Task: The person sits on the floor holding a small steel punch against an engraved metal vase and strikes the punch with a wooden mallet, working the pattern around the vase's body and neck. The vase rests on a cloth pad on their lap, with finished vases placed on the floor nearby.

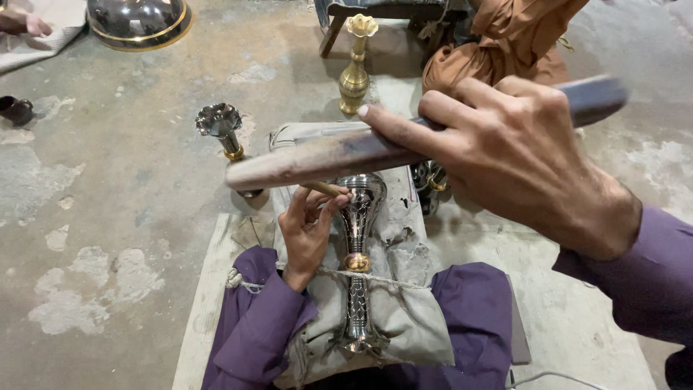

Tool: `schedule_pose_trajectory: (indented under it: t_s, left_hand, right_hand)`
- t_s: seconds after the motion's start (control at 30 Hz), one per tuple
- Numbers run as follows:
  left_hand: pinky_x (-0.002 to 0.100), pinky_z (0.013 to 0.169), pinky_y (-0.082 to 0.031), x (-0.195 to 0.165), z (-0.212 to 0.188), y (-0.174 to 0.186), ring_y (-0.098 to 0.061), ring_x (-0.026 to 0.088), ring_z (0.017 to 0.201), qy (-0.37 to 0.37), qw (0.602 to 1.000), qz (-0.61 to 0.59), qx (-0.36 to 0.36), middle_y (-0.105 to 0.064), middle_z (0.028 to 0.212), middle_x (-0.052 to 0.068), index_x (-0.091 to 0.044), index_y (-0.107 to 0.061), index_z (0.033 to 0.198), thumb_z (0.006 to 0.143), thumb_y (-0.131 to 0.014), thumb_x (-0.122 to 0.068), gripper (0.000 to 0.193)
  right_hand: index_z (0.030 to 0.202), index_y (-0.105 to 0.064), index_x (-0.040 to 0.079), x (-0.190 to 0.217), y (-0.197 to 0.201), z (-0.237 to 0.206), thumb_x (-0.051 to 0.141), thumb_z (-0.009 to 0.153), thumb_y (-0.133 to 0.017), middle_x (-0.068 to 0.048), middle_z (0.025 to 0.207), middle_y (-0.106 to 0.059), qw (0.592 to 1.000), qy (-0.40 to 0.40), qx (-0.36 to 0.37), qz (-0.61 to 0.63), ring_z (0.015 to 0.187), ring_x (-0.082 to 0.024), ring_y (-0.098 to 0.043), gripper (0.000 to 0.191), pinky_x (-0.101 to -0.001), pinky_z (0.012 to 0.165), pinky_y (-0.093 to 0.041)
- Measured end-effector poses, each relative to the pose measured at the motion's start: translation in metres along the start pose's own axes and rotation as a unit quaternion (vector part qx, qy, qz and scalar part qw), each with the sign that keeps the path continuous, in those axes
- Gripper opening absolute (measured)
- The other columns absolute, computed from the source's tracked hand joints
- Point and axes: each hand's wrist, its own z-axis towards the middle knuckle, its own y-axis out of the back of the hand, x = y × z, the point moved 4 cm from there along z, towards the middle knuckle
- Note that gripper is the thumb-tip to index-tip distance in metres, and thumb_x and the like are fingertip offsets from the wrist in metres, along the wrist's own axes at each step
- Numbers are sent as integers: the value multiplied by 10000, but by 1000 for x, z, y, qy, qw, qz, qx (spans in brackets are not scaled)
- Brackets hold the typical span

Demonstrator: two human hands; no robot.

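A silver engraved metal vase [359, 245] lies on a grey padded cloth [404, 318] across my lap. My left hand [307, 231] rests beside its bulb and pinches a thin brass-coloured punch [323, 188] against the metal. My right hand [516, 155] is raised above it, shut on a long wooden mallet [325, 159] held level, its head pointing left over the vase.
A silver vase [221, 126] and a brass vase [355, 68] stand upright on the concrete floor beyond. A dark domed metal bowl [138, 22] sits at top left. Orange cloth [505, 43] and a wooden stool [382, 14] are behind. Another person's hand [22, 25] shows at the top-left corner.
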Motion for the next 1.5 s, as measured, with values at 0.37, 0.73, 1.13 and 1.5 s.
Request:
schedule_pose_trajectory:
  t_s: [0.37,0.73,1.13,1.5]
  left_hand:
    - [324,882,-674,8,-1,2,-771,195,1013,4,1000,1,-29,-765,1107,146,-37,-473,1437,987,-718,-3,514]
    - [395,873,-676,-27,-43,82,-775,259,949,149,975,49,-157,-758,1032,198,-61,-382,1478,992,-656,-42,558]
    - [374,788,-627,-39,-137,146,-742,260,844,310,913,97,-248,-717,963,237,84,-411,1413,893,-681,71,586]
    - [368,780,-659,-48,-73,90,-760,237,888,326,935,39,-138,-739,953,178,39,-401,1424,894,-694,-20,608]
  right_hand:
    - [1458,-598,280,-8,-17,-18,205,1038,-567,6,905,-730,995,-65,78,-1,592,-127,-640,427,-295,466,-507]
    - [1198,-590,48,-7,-76,-127,17,816,-748,-51,888,-691,809,-315,-70,491,718,-136,-701,414,-321,667,-629]
    - [1112,-416,105,104,-147,-166,-135,868,-666,-78,1040,-514,397,-357,-250,808,993,-214,-608,424,-412,899,-559]
    - [1007,-514,55,170,-199,-187,15,927,-735,-53,995,-607,390,-365,-93,841,959,-128,-614,238,-287,848,-523]
